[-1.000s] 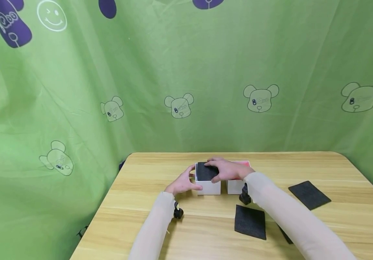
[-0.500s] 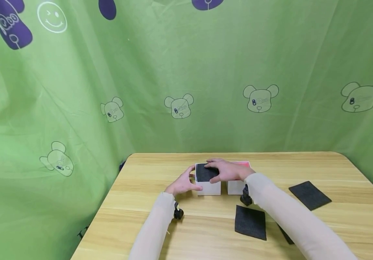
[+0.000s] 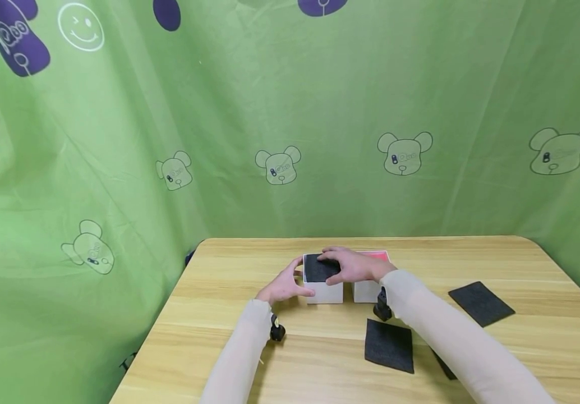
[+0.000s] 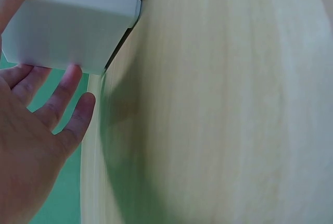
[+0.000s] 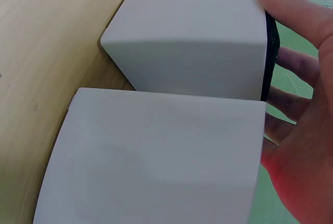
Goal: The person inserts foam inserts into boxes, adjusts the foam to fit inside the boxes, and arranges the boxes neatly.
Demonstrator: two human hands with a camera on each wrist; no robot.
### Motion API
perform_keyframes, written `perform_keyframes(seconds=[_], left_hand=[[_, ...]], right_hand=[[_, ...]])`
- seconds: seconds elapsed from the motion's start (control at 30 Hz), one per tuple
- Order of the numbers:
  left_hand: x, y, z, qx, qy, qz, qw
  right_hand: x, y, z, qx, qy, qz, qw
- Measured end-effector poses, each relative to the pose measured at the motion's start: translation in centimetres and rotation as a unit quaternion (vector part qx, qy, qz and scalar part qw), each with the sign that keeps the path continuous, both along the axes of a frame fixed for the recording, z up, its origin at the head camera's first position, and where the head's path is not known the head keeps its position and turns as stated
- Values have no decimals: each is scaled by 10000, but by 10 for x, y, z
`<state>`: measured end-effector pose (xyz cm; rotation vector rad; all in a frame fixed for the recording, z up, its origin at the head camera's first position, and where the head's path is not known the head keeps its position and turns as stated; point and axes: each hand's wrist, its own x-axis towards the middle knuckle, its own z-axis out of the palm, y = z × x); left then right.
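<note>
The pad lies at the top of the left box. Left hand: thumb and fingers grip the box. Right hand: spans the pad; whether it grips cannot be told. Advisable: brace the box, press edges evenly.

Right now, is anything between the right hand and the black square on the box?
Nothing visible: the right hand touches the black square atop the left white box. The other white box stands alongside, not between.
</note>
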<state>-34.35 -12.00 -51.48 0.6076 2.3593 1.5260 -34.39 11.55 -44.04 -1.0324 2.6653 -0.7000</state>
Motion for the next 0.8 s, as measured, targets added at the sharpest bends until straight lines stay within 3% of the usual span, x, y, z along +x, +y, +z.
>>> perform_keyframes(seconds=[0.8], left_hand=[[-2,-1,-4,93,79,-81,9999]], right_hand=[[-1,10,-3,60,336,-33,9994]])
